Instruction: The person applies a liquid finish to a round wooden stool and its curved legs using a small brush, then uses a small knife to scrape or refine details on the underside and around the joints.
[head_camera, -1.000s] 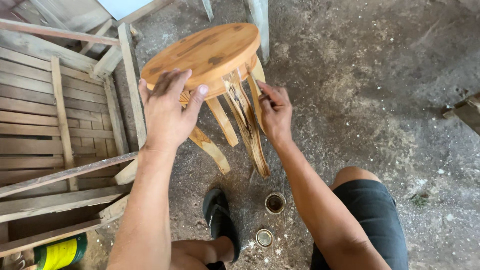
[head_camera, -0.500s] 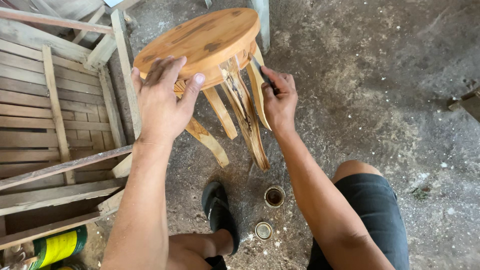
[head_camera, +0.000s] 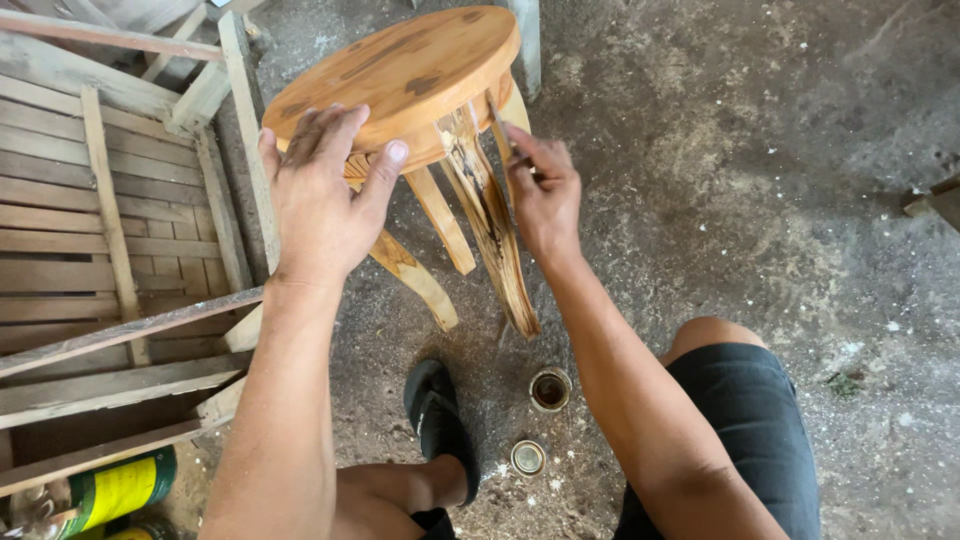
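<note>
Slatted wooden frame (head_camera: 110, 230) at nine o'clock; yellow-and-green can (head_camera: 115, 490) at seven. Left hand (head_camera: 325, 195), fingers spread wide, flat on the near rim of the round wooden stool (head_camera: 400, 75), which sits tilted at twelve o'clock on the concrete floor (head_camera: 780, 180). Right hand (head_camera: 540, 195), fingers pinched on a thin brush (head_camera: 498, 125), against a stool leg (head_camera: 490, 225). Small open tin (head_camera: 549, 389) and its lid (head_camera: 527, 457) at six, beside a black sandal (head_camera: 440, 415).

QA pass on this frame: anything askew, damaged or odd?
The stool is tipped toward the camera, steadied by the left hand. One leg has dark, ragged streaks. A small tin stands open on the floor, its lid beside it.
</note>
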